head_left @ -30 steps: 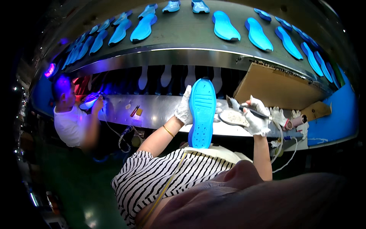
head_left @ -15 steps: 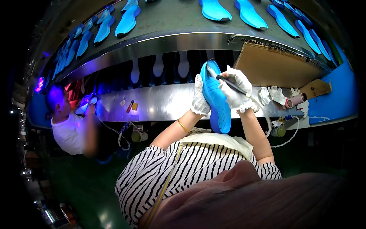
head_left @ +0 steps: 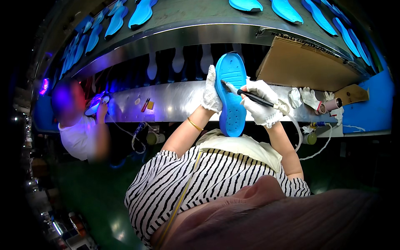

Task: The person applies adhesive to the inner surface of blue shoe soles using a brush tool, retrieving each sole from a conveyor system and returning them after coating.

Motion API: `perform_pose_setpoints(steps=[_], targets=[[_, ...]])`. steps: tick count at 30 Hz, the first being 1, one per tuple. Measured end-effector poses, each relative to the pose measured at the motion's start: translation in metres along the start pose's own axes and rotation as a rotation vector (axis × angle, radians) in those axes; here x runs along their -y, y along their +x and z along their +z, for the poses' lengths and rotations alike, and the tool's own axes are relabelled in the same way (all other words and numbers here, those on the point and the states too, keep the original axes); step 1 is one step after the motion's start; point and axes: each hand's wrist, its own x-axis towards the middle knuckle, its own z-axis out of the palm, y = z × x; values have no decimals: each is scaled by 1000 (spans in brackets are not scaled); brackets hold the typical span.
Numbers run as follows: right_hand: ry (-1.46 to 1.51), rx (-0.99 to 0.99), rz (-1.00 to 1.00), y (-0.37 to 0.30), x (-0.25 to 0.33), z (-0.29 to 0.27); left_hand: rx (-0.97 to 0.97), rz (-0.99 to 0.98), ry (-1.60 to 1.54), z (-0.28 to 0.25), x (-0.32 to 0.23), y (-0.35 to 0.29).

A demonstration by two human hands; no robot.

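A bright blue shoe sole [head_left: 233,109] stands nearly upright before me, its ridged and dimpled inner side facing up. My left hand [head_left: 211,95], in a white glove, grips its left edge, with the fingers partly behind it. In my white-gloved right hand [head_left: 261,102] is a black-handled brush [head_left: 255,97], fed by a pale hose that curves down past my wrist. The brush's tip rests on the sole's inner face near its left rim, about midway along.
Blue soles [head_left: 287,11] lie spaced along a green conveyor belt [head_left: 196,14]. Below runs a metal bench [head_left: 175,93] with pliers [head_left: 146,105] and a yellow block [head_left: 151,105]. At right are a cardboard sheet [head_left: 304,62], gloves [head_left: 310,98] and a roll [head_left: 332,104]. Another person [head_left: 77,125] works at left.
The sole has turned more face-on to me. My right hand has drawn the brush tip from the toe end down to the sole's middle. Soles on the belt have shifted slightly.
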Motion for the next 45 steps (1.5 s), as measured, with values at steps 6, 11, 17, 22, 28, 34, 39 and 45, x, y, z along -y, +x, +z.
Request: perform_pose_setpoints(steps=[6, 11, 17, 22, 28, 34, 39, 45], targets=[[41, 141, -11, -15, 7, 0, 0, -75, 18, 1, -6, -6], [206, 4, 282, -38, -15, -13, -42, -100, 247, -15, 21, -46], [255, 139, 294, -31, -1, -8, -92, -41, 170, -6, 10, -25], [115, 84, -58, -17, 3, 3, 117, 116, -26, -13, 7, 6], [313, 224, 0, -9, 20, -5, 284, 224, -231, -1, -10, 12], [342, 139, 174, -17, 15, 0, 404, 319, -69, 2, -32, 22], [679, 64, 381, -17, 3, -10, 479, 244, 68, 2, -41, 24], [166, 252, 431, -2, 12, -9, 382, 195, 586, 14, -54, 29]])
